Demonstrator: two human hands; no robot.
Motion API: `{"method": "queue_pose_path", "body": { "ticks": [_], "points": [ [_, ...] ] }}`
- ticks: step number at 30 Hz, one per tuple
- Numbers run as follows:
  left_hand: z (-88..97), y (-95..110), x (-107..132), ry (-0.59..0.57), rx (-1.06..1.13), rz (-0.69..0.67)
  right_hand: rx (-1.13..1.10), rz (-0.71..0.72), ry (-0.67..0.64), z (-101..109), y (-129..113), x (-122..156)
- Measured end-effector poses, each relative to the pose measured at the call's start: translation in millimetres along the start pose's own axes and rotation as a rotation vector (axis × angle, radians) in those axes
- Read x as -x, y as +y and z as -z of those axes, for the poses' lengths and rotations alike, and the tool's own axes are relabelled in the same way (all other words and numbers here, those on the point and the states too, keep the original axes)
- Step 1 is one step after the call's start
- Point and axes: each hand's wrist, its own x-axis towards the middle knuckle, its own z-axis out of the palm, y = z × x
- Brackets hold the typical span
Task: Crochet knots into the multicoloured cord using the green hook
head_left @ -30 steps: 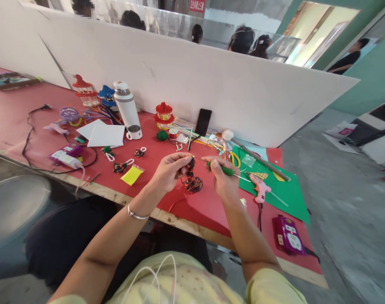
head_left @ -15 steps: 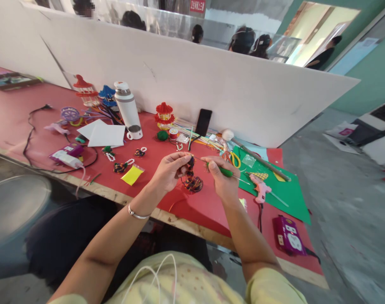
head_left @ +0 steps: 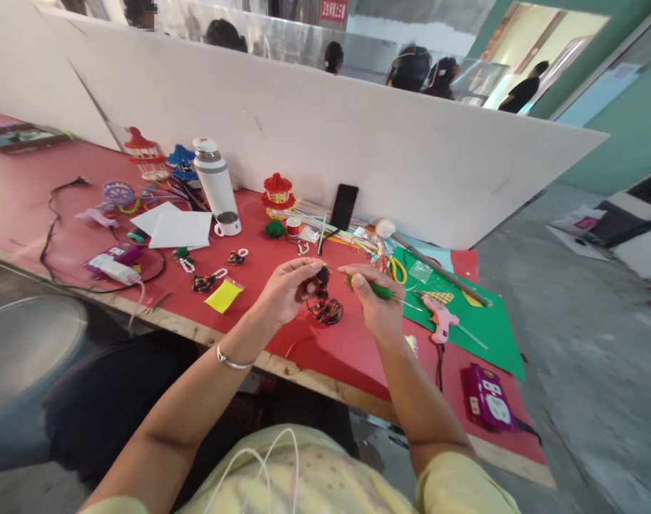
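Observation:
Pinched between the thumb and fingers of my left hand is a small crocheted piece of dark multicoloured yarn. Below it, a loose bundle of the same yarn lies on the red tabletop. My right hand is closed around a green-handled crochet hook. The hook's thin tip points left, at the crocheted piece, and its other metal end sticks out to the right. Whether yarn is looped on the tip is too small to tell.
A pink glue gun rests on a green sheet at the right, near a purple power strip. A white thermos, phone and red pipe-cleaner lantern stand at the back. Left are white papers and a yellow packet.
My hands, the hook and the crocheted piece stay in nearly the same place. Far back at the doorway, a person in dark clothes has moved left.

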Motion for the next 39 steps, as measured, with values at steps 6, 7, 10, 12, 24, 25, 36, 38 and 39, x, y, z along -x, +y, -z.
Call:
{"method": "queue_pose_path", "body": {
  "ticks": [6,7,10,12,24,25,36,38,39],
  "points": [
    [-0.6,1.0,0.5,0.005,-0.015,-0.005,0.009,-0.007,-0.001,-0.8,-0.6,0.7],
    [-0.7,1.2,0.5,0.008,-0.013,-0.005,0.011,-0.010,0.001,-0.8,-0.6,0.7],
    [-0.8,1.8,0.5,0.007,-0.005,-0.003,0.016,-0.009,0.001,-0.6,-1.0,0.8],
    [-0.9,2.1,0.6,0.005,-0.003,-0.004,0.014,-0.004,-0.008,-0.6,-2.0,1.0],
    [1.1,-1.9,0.6,-0.015,-0.040,-0.030,0.101,0.104,-0.010,-4.0,-2.3,2.9],
    [1.1,-1.9,0.8,-0.025,-0.038,-0.028,0.120,0.129,-0.019,-3.9,-0.8,3.3],
    [1.0,-0.9,1.3,-0.025,0.021,0.007,0.090,0.182,-0.006,-2.3,9.0,3.8],
    [0.9,-0.4,1.5,-0.029,0.037,0.011,0.077,0.144,0.006,-1.0,8.9,3.6],
    [1.0,-0.1,1.6,-0.032,0.042,0.010,0.069,0.126,0.011,-0.5,8.5,3.5]
  ]
}}
